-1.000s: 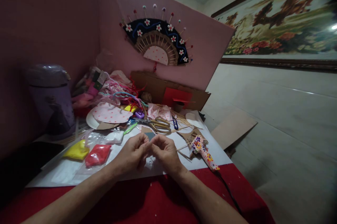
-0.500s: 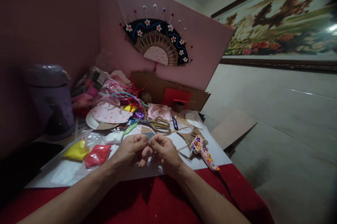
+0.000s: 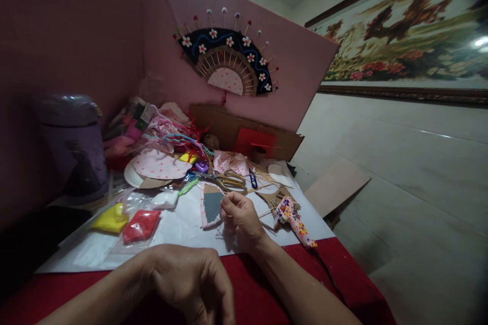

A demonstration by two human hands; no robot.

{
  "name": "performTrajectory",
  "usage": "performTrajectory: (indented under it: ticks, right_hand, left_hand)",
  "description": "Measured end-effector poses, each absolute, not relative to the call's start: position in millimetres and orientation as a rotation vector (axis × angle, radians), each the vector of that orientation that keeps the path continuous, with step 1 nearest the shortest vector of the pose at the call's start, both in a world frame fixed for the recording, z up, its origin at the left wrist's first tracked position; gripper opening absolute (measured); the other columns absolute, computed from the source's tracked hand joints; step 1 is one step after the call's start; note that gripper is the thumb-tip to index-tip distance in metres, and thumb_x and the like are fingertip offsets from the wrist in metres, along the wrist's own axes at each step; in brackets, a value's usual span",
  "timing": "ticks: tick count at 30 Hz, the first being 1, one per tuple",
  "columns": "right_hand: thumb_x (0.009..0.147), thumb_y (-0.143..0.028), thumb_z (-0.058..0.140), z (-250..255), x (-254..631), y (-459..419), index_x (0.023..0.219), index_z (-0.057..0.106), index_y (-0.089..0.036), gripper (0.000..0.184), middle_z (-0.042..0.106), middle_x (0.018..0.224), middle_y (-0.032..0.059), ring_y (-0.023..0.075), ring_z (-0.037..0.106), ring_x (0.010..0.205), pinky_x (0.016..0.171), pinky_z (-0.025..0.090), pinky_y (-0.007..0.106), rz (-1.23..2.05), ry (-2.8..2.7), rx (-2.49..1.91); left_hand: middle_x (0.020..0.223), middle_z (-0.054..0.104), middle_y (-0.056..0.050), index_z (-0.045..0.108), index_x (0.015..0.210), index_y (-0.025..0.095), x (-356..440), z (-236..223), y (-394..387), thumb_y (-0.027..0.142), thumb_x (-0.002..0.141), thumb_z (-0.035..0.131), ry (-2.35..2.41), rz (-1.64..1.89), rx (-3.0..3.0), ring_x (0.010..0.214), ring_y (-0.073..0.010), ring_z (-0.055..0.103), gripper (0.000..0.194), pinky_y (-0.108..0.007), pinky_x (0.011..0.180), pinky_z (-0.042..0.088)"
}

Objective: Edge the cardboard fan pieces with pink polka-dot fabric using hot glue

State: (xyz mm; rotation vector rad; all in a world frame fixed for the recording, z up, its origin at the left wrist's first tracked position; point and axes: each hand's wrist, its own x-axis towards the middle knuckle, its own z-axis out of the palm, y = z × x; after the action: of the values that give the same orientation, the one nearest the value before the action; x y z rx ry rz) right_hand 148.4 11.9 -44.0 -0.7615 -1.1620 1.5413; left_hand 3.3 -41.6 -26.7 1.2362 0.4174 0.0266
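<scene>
My right hand (image 3: 241, 218) is closed in a pinch above the white sheet. Whatever its fingertips hold is too small or hidden to make out. Just left of these fingers is a flat piece of card (image 3: 213, 207), grey-blue and brown, edged with pink spotted fabric; its right side is partly covered by the hand. Low in the view, over the red cloth, my left hand (image 3: 190, 279) hangs back-up with fingers loosely bent and apart. Its fingertips run out of the picture, and I see nothing held in it.
Scissors (image 3: 231, 181), a blue cutter (image 3: 253, 178) and a flower-patterned glue gun (image 3: 295, 220) lie behind and right. Yellow (image 3: 110, 218) and red packets (image 3: 142, 226) lie left, before a purple tumbler (image 3: 74, 147). A decorated fan (image 3: 229, 60) is on the pink board.
My left hand has parted from the right and dropped down toward me. The right hand has stayed near its place, still pinched. More of the fabric-edged card now shows.
</scene>
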Motion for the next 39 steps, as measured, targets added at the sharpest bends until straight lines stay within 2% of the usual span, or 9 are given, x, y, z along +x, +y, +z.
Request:
performTrajectory:
  ticks: [2,7,10,14,22,29,33,37,39]
  right_hand:
    - [0.069,-0.043,0.071,-44.3,147.9,11.9,0.067,0.050,-0.016,0.034,0.049,0.046,-0.0073,0.0019,0.029,0.033,0.029,0.017,0.014,1.480,-1.214,-0.773]
    - [0.072,-0.042,0.068,-46.2,147.2,12.2,0.066,0.051,-0.017,0.031,0.049,0.047,-0.0065,0.0027,0.030,0.036,0.033,0.019,0.016,1.324,-1.324,-0.795]
    - [0.074,-0.040,0.066,-48.6,147.5,13.9,0.068,0.052,-0.017,0.028,0.050,0.050,-0.0057,0.0042,0.033,0.039,0.035,0.021,0.016,1.246,-1.361,-0.827]
    - [0.079,-0.037,0.060,-50.7,148.9,16.9,0.078,0.057,-0.017,0.020,0.051,0.057,-0.0047,0.0057,0.038,0.045,0.041,0.028,0.017,1.137,-1.378,-0.842]
    - [0.090,-0.042,0.043,-46.1,153.8,11.1,0.073,0.056,-0.017,0.033,0.049,0.056,-0.0030,0.0089,0.046,0.052,0.053,0.037,0.022,0.772,-1.621,-0.911]
    - [0.091,-0.040,0.041,-38.6,165.9,10.9,0.077,0.054,-0.018,0.030,0.047,0.057,-0.0039,0.0089,0.044,0.050,0.049,0.034,0.021,0.513,-1.372,-0.833]
    - [0.090,-0.045,0.038,-34.4,178.4,25.1,0.076,0.054,-0.017,0.035,0.049,0.057,-0.0029,0.0099,0.044,0.050,0.048,0.033,0.021,0.372,-1.192,-0.979]
    - [0.089,-0.040,0.042,-37.0,177.3,29.0,0.070,0.054,-0.018,0.032,0.054,0.057,-0.0011,0.0123,0.049,0.054,0.053,0.033,0.022,0.216,-1.439,-1.201]
    - [0.088,-0.036,0.043,-40.0,171.7,26.7,0.069,0.055,-0.019,0.028,0.057,0.059,-0.0002,0.0136,0.051,0.056,0.054,0.031,0.023,0.113,-1.598,-1.327]
  left_hand:
    - [0.062,0.068,-0.002,0.075,0.078,0.013,4.4,-32.9,-40.9,0.027,0.049,0.083,0.408,0.043,1.201,0.050,-0.0138,0.060,0.033,-0.024,0.050,0.049]
    - [0.048,0.063,-0.001,0.066,0.061,0.014,7.6,-36.1,-32.0,0.023,0.061,0.074,0.433,0.023,1.215,0.033,-0.0136,0.054,0.013,-0.023,0.036,0.045]
    - [0.061,0.068,-0.003,0.069,0.071,0.013,8.8,-30.7,-31.1,0.015,0.064,0.067,0.403,0.144,1.287,0.042,-0.0116,0.059,0.008,-0.019,0.041,0.046]
    - [0.064,0.068,-0.004,0.065,0.065,0.012,10.4,-22.3,-32.3,0.009,0.064,0.055,0.442,0.439,1.292,0.041,-0.0076,0.055,0.010,-0.017,0.043,0.043]
    - [0.064,0.068,-0.006,0.055,0.076,0.015,10.1,-17.7,-28.1,0.018,0.079,0.043,0.536,0.559,1.320,0.043,-0.0105,0.056,0.013,-0.020,0.044,0.043]
    - [0.051,0.061,0.000,0.048,0.078,0.017,3.7,-25.1,-6.0,0.039,0.083,0.045,0.739,0.996,1.245,0.037,-0.0098,0.050,0.022,-0.019,0.038,0.037]
    - [0.045,0.057,0.002,0.048,0.077,0.017,-6.2,-19.6,3.8,0.038,0.078,0.049,0.853,1.216,1.189,0.033,-0.0091,0.045,0.022,-0.019,0.035,0.034]
    - [0.047,0.057,0.001,0.049,0.073,0.017,-14.1,-23.7,11.5,0.039,0.078,0.045,1.135,1.349,1.188,0.033,-0.0108,0.047,0.023,-0.021,0.034,0.035]
    - [0.055,0.060,0.000,0.049,0.072,0.017,-15.0,-29.3,14.9,0.030,0.076,0.049,1.345,1.334,1.257,0.039,-0.0113,0.051,0.013,-0.020,0.034,0.036]
